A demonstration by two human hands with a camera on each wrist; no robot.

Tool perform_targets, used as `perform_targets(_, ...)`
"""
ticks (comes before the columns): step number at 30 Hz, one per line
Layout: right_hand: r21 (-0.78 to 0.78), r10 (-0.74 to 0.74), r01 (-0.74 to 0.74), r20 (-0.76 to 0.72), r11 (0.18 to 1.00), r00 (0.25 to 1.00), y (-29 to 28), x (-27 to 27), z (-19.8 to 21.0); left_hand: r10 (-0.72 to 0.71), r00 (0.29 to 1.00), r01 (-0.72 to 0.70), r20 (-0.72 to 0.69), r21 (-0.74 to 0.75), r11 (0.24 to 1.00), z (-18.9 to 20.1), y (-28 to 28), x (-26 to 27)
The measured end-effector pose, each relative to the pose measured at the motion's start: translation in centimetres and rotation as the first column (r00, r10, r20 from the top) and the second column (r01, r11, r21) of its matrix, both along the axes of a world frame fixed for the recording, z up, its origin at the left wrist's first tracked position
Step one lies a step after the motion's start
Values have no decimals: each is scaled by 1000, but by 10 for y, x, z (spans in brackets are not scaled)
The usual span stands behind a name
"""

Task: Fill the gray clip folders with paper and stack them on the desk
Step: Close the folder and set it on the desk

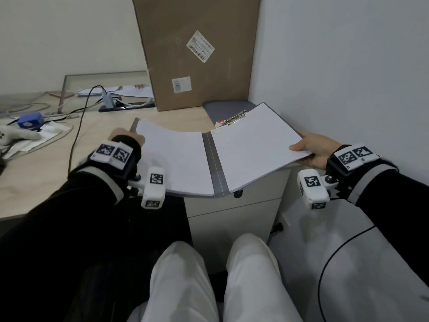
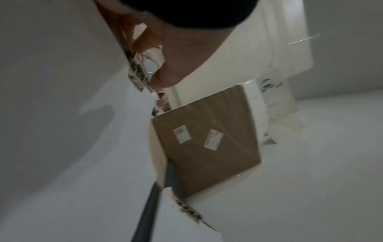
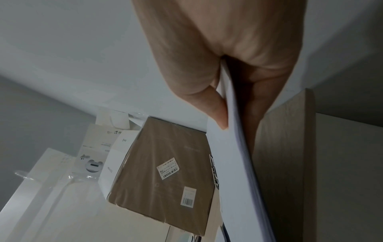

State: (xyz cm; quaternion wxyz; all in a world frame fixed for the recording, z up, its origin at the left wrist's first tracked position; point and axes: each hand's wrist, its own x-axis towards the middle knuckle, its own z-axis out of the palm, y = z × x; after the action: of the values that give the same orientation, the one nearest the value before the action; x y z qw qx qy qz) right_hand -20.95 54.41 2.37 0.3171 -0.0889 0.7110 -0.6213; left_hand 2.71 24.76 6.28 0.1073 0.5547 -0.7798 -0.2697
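Note:
An open gray clip folder [image 1: 214, 163] is held above the desk corner, with white paper [image 1: 255, 147] on its right half and more sheets [image 1: 176, 159] on its left half. A metal clip [image 1: 236, 117] sits at the top of the right half. My left hand [image 1: 125, 137] grips the far left edge of the folder; in the left wrist view its fingers [image 2: 176, 54] lie beside another metal clip [image 2: 137, 72]. My right hand [image 1: 311, 149] pinches the right edge, thumb [image 3: 207, 81] on top of the paper stack [image 3: 238, 139].
A tall cardboard box [image 1: 199, 49] leans against the wall behind the folder, with a gray item [image 1: 227, 108] at its foot. Cables and a blue device [image 1: 30, 120] lie on the desk's [image 1: 46, 177] left side. A white drawer unit [image 1: 232, 214] stands below, with a wall close on the right.

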Motion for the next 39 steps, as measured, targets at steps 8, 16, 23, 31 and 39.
perform_targets(8, -106, -71, 72, 5, 992, 997, -5, 15, 8, -435, 827, 478, -358, 40, 877, 72, 56, -18)
perform_targets(16, -271, 169, -115, 187, 956, 968, -3, 20, 27, -344, 708, 624, -616, 319, 713, 21, 128, -63)
perform_targets(23, -243, 108, -62, 181, 968, 977, 0, 29, 17, -540, 833, 548, -123, 326, 771, -54, 151, -79)
perform_targets(31, -256, 82, -92, -50, 962, 995, 1, 25, -10, -353, 920, 389, -173, 278, 878, -74, 104, -70)
perform_targets(39, -458, 155, -184, -101, 870, 983, -8, 11, -8, -8, 821, 453, -571, 642, 619, -91, 83, -62)
